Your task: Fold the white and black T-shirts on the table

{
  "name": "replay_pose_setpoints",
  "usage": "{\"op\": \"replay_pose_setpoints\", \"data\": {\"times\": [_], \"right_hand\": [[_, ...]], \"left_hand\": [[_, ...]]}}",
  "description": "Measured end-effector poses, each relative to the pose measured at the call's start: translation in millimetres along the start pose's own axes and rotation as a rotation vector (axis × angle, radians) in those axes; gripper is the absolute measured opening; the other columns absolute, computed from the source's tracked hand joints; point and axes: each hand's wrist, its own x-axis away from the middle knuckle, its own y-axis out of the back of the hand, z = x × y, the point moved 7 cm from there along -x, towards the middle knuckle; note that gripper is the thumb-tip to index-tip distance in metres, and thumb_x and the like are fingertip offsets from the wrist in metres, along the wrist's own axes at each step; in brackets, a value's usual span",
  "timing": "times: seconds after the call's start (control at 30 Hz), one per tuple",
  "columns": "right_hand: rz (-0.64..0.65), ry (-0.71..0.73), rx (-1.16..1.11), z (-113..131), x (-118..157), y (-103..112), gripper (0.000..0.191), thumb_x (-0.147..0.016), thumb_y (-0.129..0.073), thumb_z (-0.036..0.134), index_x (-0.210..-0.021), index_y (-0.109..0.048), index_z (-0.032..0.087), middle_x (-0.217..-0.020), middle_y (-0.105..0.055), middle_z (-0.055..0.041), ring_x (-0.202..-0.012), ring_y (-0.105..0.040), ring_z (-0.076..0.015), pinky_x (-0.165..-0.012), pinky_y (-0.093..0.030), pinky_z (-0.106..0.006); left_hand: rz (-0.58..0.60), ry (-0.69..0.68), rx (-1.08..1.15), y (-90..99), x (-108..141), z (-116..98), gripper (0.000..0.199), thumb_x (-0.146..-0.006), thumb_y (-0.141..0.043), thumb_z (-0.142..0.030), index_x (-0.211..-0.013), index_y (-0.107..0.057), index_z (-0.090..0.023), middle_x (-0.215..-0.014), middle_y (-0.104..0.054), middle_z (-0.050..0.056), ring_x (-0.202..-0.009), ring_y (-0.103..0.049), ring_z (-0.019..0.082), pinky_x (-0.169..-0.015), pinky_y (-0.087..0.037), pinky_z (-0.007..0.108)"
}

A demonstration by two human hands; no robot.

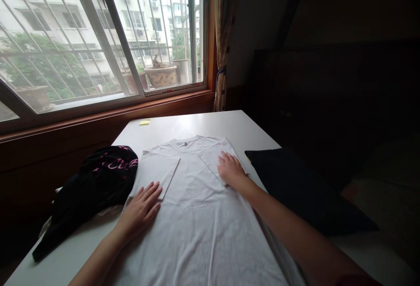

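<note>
A white T-shirt lies spread on the table, its collar at the far end and both short sleeves turned inward over the body. My left hand rests flat on the shirt's left side, just at the lower edge of the folded left sleeve. On the folded right sleeve lies my right hand, fingers extended and a thin band at the wrist. Neither hand grips the cloth. The shirt's lower end runs out of view at the bottom.
A black garment with pink lettering is heaped on the left side of the white table. Dark folded cloth lies on the right. A yellow sticky note is near the far edge, below a barred window and a tied curtain.
</note>
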Motion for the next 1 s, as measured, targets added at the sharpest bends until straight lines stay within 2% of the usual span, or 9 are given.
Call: {"op": "replay_pose_setpoints", "data": {"times": [0.07,0.17,0.27,0.5,0.67,0.77,0.87,0.93,1.0], "right_hand": [[-0.011,0.032,-0.024,2,34,0,0.052,-0.101,-0.041,0.03,-0.147,-0.055,0.01,-0.161,-0.044,-0.0146,-0.149,-0.038,-0.0301,-0.124,-0.024,-0.045],[-0.045,0.051,-0.041,2,79,-2,0.056,-0.103,-0.039,0.038,-0.152,-0.05,0.012,-0.163,-0.041,-0.0122,-0.151,-0.035,-0.0304,-0.124,-0.024,-0.047],[-0.08,0.053,-0.037,-1,105,0,0.057,-0.104,-0.039,0.041,-0.154,-0.048,0.015,-0.165,-0.038,-0.011,-0.152,-0.033,-0.0291,-0.125,-0.024,-0.048],[-0.064,0.056,-0.032,-3,113,5,0.058,-0.104,-0.038,0.043,-0.155,-0.047,0.016,-0.165,-0.037,-0.0106,-0.152,-0.034,-0.0293,-0.125,-0.026,-0.048],[-0.075,0.059,-0.038,-4,117,5,0.059,-0.104,-0.038,0.044,-0.155,-0.047,0.016,-0.165,-0.037,-0.0109,-0.153,-0.033,-0.0297,-0.125,-0.026,-0.048],[-0.062,0.063,-0.036,-4,118,5,0.06,-0.105,-0.037,0.045,-0.156,-0.046,0.016,-0.166,-0.036,-0.0101,-0.153,-0.032,-0.0292,-0.125,-0.025,-0.047],[-0.052,0.058,-0.039,-4,118,6,0.059,-0.105,-0.037,0.045,-0.156,-0.046,0.016,-0.166,-0.036,-0.0099,-0.154,-0.031,-0.029,-0.125,-0.025,-0.047],[-0.052,0.061,-0.042,-4,118,6,0.059,-0.105,-0.038,0.044,-0.155,-0.046,0.015,-0.166,-0.036,-0.0105,-0.153,-0.032,-0.0292,-0.125,-0.025,-0.048],[-0.06,0.068,-0.042,-4,117,6,0.059,-0.105,-0.038,0.044,-0.155,-0.047,0.015,-0.165,-0.037,-0.011,-0.153,-0.033,-0.0296,-0.125,-0.026,-0.048]], "left_hand": [[0.002,0.007,-0.049,-0.6,13,0,0.059,-0.106,-0.04,-0.046,-0.162,-0.025,-0.038,-0.169,-0.029,-0.002,-0.156,-0.028,0.022,-0.127,-0.027,0.05],[0.013,0.021,-0.1,-2.0,18,-3,0.06,-0.106,-0.039,-0.047,-0.163,-0.021,-0.037,-0.17,-0.025,-0.002,-0.157,-0.026,0.022,-0.127,-0.025,0.05],[0.025,0.039,-0.119,-3.2,17,-5,0.061,-0.106,-0.038,-0.049,-0.163,-0.022,-0.036,-0.17,-0.024,-0.001,-0.157,-0.025,0.023,-0.127,-0.023,0.051],[0.019,0.056,-0.078,-4.2,26,-14,0.062,-0.105,-0.04,-0.051,-0.163,-0.025,-0.033,-0.169,-0.026,0.002,-0.157,-0.026,0.026,-0.126,-0.024,0.056],[-0.079,0.026,0.049,6.5,43,-18,0.056,-0.102,-0.048,-0.043,-0.157,-0.042,-0.034,-0.165,-0.04,0.005,-0.151,-0.039,0.028,-0.123,-0.035,0.053],[-0.216,0.096,0.055,28.8,57,-3,0.05,-0.101,-0.046,-0.039,-0.151,-0.05,-0.033,-0.161,-0.047,0.004,-0.152,-0.038,0.028,-0.124,-0.035,0.051],[-0.368,0.278,-0.074,54.2,71,26,0.058,-0.101,-0.042,-0.043,-0.157,-0.041,-0.029,-0.167,-0.037,0.006,-0.158,-0.023,0.031,-0.127,-0.023,0.058],[-0.386,0.429,-0.162,61.5,78,50,0.066,-0.101,-0.041,-0.048,-0.162,-0.031,-0.025,-0.171,-0.026,0.009,-0.159,-0.013,0.035,-0.125,-0.019,0.065],[-0.311,0.553,-0.212,57.6,80,74,0.069,-0.1,-0.041,-0.052,-0.163,-0.028,-0.026,-0.171,-0.025,0.011,-0.159,-0.008,0.039,-0.121,-0.02,0.071]]}}
